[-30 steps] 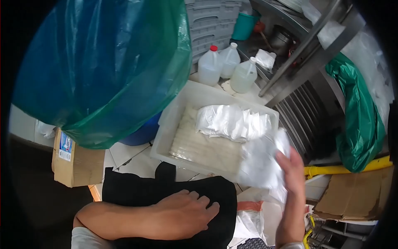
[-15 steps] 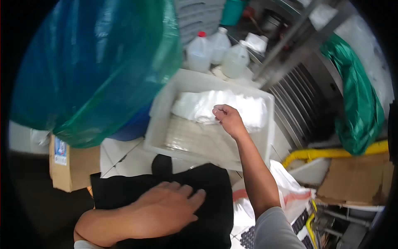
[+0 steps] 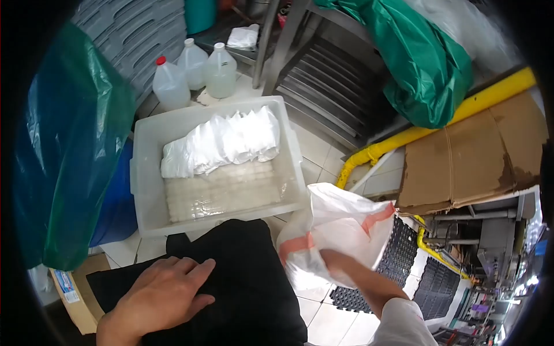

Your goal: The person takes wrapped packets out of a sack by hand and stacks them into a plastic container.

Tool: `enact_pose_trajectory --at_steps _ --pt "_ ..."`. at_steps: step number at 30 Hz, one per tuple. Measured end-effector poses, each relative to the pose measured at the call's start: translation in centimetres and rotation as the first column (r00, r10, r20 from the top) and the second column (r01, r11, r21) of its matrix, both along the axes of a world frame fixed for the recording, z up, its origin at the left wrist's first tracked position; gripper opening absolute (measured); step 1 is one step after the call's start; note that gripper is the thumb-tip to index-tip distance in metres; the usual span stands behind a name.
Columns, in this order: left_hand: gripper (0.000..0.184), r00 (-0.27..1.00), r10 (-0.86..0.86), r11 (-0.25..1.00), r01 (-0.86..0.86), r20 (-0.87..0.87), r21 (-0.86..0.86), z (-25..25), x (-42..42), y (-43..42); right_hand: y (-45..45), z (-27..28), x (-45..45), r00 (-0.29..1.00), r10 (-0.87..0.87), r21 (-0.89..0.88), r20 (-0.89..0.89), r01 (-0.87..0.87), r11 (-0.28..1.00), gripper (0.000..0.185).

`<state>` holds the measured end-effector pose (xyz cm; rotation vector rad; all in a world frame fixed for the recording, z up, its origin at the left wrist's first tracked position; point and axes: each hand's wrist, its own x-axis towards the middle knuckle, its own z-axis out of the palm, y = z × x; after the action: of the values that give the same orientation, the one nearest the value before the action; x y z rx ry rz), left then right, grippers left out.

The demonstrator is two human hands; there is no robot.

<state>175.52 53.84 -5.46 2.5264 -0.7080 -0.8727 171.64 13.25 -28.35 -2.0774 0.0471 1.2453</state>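
Observation:
My left hand (image 3: 164,294) lies with fingers spread on the black cloth (image 3: 242,288) over my lap, holding nothing. My right arm (image 3: 358,274) reaches into the mouth of a white woven sack (image 3: 340,222) with red stripes, and the sack's wall hides the fingers. In front of me is a translucent plastic tub (image 3: 219,229). Along its far side lies a row of white plastic-wrapped bundles (image 3: 225,144); pale, flat contents (image 3: 225,193) cover the nearer part of the bottom. Neither hand touches the tub.
Several plastic jugs (image 3: 220,72) stand behind the tub. A blue barrel (image 3: 112,202) with a green bag (image 3: 81,150) is at left. At right are a yellow pipe (image 3: 450,118), flattened cardboard (image 3: 461,158), a hanging green sheet (image 3: 427,75) and black floor mats (image 3: 398,259).
My right hand has left the white bundles in the tub and gone down right into the sack. The view has turned rightward. My left hand still rests on the black cloth.

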Motion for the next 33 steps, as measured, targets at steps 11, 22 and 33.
enact_pose_trajectory --at_steps 11,22,33 --pt "0.056 0.999 -0.016 0.999 0.018 -0.046 0.049 -0.4 0.6 -1.2 -2.9 -10.7 0.3 0.867 0.428 -0.187 0.256 -0.39 0.902 0.039" --pt "0.048 0.997 -0.072 0.997 0.071 0.033 0.017 -0.7 0.3 -0.7 -7.2 -14.0 2.3 0.918 0.384 -0.796 0.096 -0.161 0.584 0.037" --pt "0.052 0.998 -0.068 0.998 0.068 -0.008 -0.003 -1.0 0.6 -0.1 -6.2 -12.0 2.4 0.865 0.479 -0.813 0.148 -0.17 0.557 0.025"
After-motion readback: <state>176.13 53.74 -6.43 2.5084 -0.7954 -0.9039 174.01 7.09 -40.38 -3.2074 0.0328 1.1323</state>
